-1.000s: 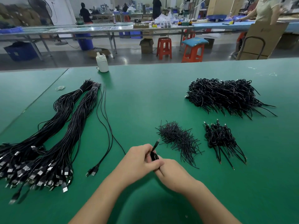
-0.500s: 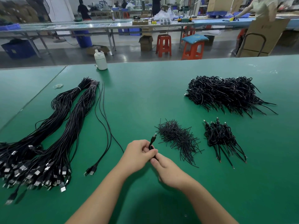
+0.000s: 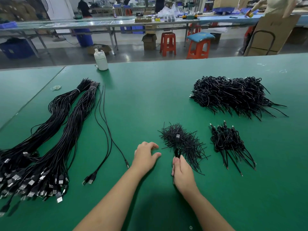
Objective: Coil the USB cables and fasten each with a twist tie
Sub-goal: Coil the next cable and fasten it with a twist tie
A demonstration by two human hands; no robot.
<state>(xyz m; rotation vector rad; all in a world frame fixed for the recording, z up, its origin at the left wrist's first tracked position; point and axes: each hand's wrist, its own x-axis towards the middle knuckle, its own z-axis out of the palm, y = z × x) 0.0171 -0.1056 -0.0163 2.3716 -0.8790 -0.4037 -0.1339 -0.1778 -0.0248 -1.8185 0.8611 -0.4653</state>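
i counted two tied bundles of long cables, two loose cables, two heaps of coiled cables, one heap of twist ties, one white bottle and two hands.

The premises were identified as a factory assembly hall. A long green-covered workbench was taken as the reference point. On it, bulk stock was laid out: bundled USB cables toward its left end, a heap of twist ties near its middle, and piles of coiled cables toward its right. Beyond its far edge, a bare concrete floor, red plastic stools, cardboard cartons and blue bins were observed. Further behind, a second line of benches was seen, at which other workers were stationed.
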